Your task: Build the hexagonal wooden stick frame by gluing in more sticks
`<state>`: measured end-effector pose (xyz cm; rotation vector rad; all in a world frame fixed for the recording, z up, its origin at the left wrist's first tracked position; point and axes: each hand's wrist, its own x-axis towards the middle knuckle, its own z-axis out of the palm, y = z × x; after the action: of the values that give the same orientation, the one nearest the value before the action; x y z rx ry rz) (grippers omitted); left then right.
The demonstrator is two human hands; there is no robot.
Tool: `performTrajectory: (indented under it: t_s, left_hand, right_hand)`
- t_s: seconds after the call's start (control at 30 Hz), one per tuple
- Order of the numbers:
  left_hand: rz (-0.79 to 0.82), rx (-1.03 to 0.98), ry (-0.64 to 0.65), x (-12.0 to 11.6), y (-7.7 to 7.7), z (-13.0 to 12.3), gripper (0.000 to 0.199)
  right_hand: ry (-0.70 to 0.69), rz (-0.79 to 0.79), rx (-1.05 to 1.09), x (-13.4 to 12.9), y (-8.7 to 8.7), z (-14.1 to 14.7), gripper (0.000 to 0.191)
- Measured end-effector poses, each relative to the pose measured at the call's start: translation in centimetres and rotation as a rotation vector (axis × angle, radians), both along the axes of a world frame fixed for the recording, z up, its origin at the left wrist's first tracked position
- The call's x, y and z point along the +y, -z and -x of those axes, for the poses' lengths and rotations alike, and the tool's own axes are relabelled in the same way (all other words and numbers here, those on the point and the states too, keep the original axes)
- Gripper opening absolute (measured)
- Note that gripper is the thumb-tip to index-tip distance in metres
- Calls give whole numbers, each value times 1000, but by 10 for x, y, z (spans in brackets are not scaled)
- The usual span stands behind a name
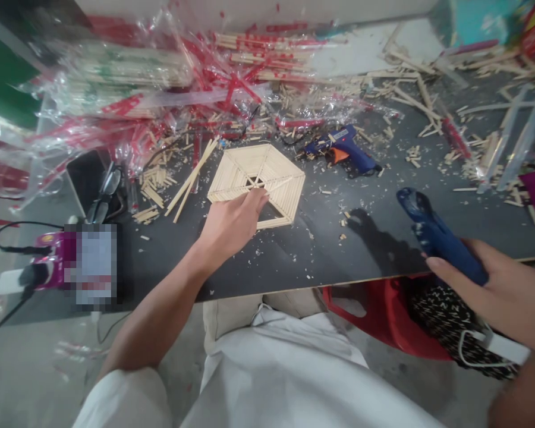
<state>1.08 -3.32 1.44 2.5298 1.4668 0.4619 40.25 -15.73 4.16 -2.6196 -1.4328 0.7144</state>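
Note:
A hexagonal frame of pale wooden sticks (236,163) lies on the dark table, with a small hole at its middle and a gap in its lower right part. Over the frame's centre, my left hand (232,223) is closed, fingertips pinched together. A light wooden stick (280,185) seems to run rightward from those fingertips across the frame. My right hand (494,285), off to the right above the table's front edge, is wrapped round a blue plier-like cutter (446,238), whose head points up and left. Its exact kind is blurred.
A blue glue gun (350,148) with an orange trigger lies right of the frame. Loose sticks (191,181) and cut bits (156,181) lie left. Plastic-wrapped stick bundles (129,74) fill the back. Glasses (104,190), a phone (82,172) and a power strip (56,258) sit left.

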Motion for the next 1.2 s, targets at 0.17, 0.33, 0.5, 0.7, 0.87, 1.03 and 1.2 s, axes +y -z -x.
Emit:
performTrajectory:
  t_s: [0.17, 0.33, 0.5, 0.7, 0.87, 1.03, 1.2]
  left_hand:
    - [-153, -108, -3, 0, 7, 2, 39]
    - [-376, -200, 39, -1, 6, 1, 36]
    - [-322, -173, 42, -5, 5, -3, 42]
    - [-180, -179, 26, -10, 4, -3, 46]
    - [-164, -151, 24, -9, 1, -3, 50]
    - [-156, -131, 26, -9, 0, -3, 51]
    - [-147, -123, 31, -9, 0, -2, 51]
  right_hand:
    - [-270, -15, 278, 24, -27, 93, 29]
    - [-503, -90, 384, 43, -26, 141, 39]
    - [-539, -181, 458, 50, -18, 159, 42]
    - [-507, -213, 487, 53, -16, 168, 47]
    - [-518, -230, 462, 54, -15, 170, 49]
    - [-534, -236, 459, 53, -15, 172, 49]
    - [-535, -226, 458, 53, -14, 173, 49]
